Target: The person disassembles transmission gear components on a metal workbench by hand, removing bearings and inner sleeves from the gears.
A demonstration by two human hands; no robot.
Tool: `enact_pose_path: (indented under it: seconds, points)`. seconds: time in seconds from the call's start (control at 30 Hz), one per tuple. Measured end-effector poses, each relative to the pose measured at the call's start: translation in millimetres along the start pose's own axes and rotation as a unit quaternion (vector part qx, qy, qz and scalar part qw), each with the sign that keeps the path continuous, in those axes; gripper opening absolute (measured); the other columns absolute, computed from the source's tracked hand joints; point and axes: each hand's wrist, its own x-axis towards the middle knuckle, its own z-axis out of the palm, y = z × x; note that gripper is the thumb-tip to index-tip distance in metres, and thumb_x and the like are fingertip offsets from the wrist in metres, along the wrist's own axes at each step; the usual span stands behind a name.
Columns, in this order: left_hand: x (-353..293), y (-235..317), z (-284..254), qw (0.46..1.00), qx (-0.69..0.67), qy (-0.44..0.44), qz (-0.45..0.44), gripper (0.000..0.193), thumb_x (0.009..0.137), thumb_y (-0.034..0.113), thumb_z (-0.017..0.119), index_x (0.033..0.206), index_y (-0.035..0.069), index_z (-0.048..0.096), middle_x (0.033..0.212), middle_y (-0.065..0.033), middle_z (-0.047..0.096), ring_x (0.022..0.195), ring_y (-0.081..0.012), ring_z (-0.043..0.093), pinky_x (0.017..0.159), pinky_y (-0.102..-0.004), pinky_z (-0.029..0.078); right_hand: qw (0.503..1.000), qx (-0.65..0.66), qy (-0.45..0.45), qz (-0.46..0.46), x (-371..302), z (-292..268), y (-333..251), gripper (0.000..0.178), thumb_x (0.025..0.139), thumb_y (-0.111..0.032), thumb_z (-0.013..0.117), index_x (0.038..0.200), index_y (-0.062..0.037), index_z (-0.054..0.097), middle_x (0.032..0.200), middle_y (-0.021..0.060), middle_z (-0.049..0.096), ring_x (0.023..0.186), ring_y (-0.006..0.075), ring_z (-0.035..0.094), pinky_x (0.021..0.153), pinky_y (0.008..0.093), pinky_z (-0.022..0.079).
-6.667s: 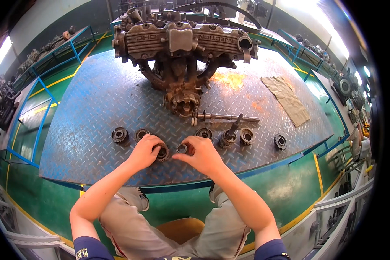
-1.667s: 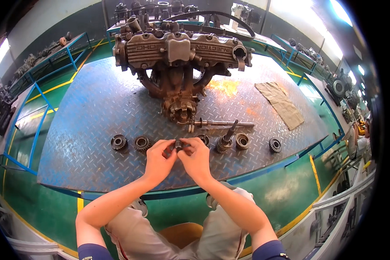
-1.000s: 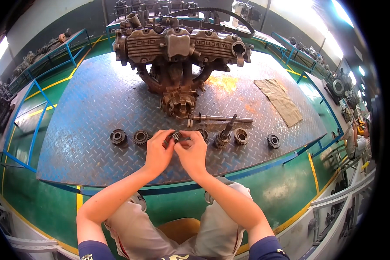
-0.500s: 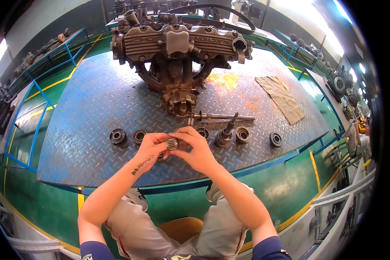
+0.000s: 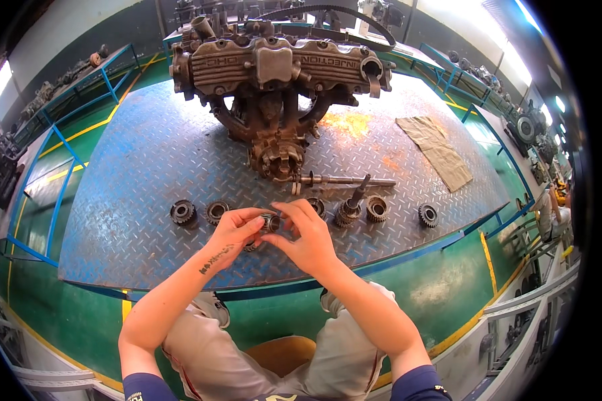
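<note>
Above the near part of the metal table, my left hand (image 5: pixel 234 229) pinches a small ribbed metal ring, which looks like a needle bearing (image 5: pixel 270 223), between thumb and fingers. My right hand (image 5: pixel 306 234) is close on its other side, thumb below and fingertips above, spread apart; whether they touch it is hard to see. Under my hands a gear (image 5: pixel 249 246) is mostly hidden. Left of them stand two gears, an outer one (image 5: pixel 182 212) and an inner one (image 5: pixel 217 212). To the right are a partly covered gear (image 5: pixel 317 206), an upright toothed shaft (image 5: pixel 349 208) and another gear (image 5: pixel 376 209).
A large engine (image 5: pixel 274 67) takes up the far middle of the tread-plate table (image 5: pixel 140 160). A long metal shaft (image 5: pixel 354 181) lies before it. Farther right are a brown cloth (image 5: pixel 436 152) and a lone gear (image 5: pixel 428 215). Benches with parts line both sides.
My right hand has drawn slightly away to the right, its fingers parting around the needle bearing. The bearing has shifted and turned a little in my left hand.
</note>
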Motion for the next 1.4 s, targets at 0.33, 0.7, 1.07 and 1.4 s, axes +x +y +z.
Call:
enact_pose_path:
  seconds: [0.33, 0.7, 1.07, 1.4]
  points:
    - [3.2, -4.3, 13.1, 0.997, 0.031, 0.059, 0.045, 0.036, 0.091, 0.021, 0.065, 0.117, -0.003, 0.062, 0.097, -0.0044, 0.065, 0.074, -0.0098, 0.056, 0.064, -0.023, 0.046, 0.999, -0.023, -0.006, -0.039, -8.9, 6.3, 14.7, 0.015, 0.083, -0.016, 0.068, 0.093, -0.0046, 0.066, 0.089, 0.0132, 0.059, 0.081, 0.0333, 0.06, 0.069, 0.04, 0.049]
    - [11.8, -13.3, 2.1, 0.998, 0.047, -0.002, 0.043, 0.042, 0.092, 0.034, 0.065, 0.111, -0.003, 0.058, 0.086, -0.0046, 0.061, 0.07, -0.0113, 0.057, 0.059, -0.0237, 0.045, 0.993, 0.108, -0.003, -0.039, -7.1, 8.2, 19.9, 0.006, 0.079, -0.001, 0.065, 0.079, 0.0038, 0.061, 0.077, 0.015, 0.053, 0.069, 0.0323, 0.061, 0.061, 0.0393, 0.049]
    - [13.2, -13.0, -22.4, 0.995, 0.09, -0.033, 0.038, 0.046, 0.097, 0.037, 0.058, 0.118, -0.004, 0.059, 0.093, -0.0095, 0.066, 0.07, -0.0158, 0.06, 0.059, -0.028, 0.046, 0.989, 0.144, 0.027, 0.016, -9.9, 18.1, 17.4, 0.016, 0.076, -0.006, 0.068, 0.076, 0.0051, 0.057, 0.081, 0.0164, 0.053, 0.076, 0.034, 0.056, 0.067, 0.0396, 0.045]
    - [-0.5, 0.9, -27.8, 0.999, 0.038, 0.016, 0.025, 0.021, 0.096, 0.024, 0.061, 0.099, 0.003, 0.059, 0.085, -0.0061, 0.062, 0.075, -0.0166, 0.058, 0.065, -0.0288, 0.049, 0.983, 0.143, 0.105, 0.049, 4.8, -12.5, 37.3, 0.029, 0.071, -0.008, 0.078, 0.072, 0.0025, 0.052, 0.064, 0.0098, 0.05, 0.057, 0.0155, 0.051, 0.052, 0.0314, 0.04]
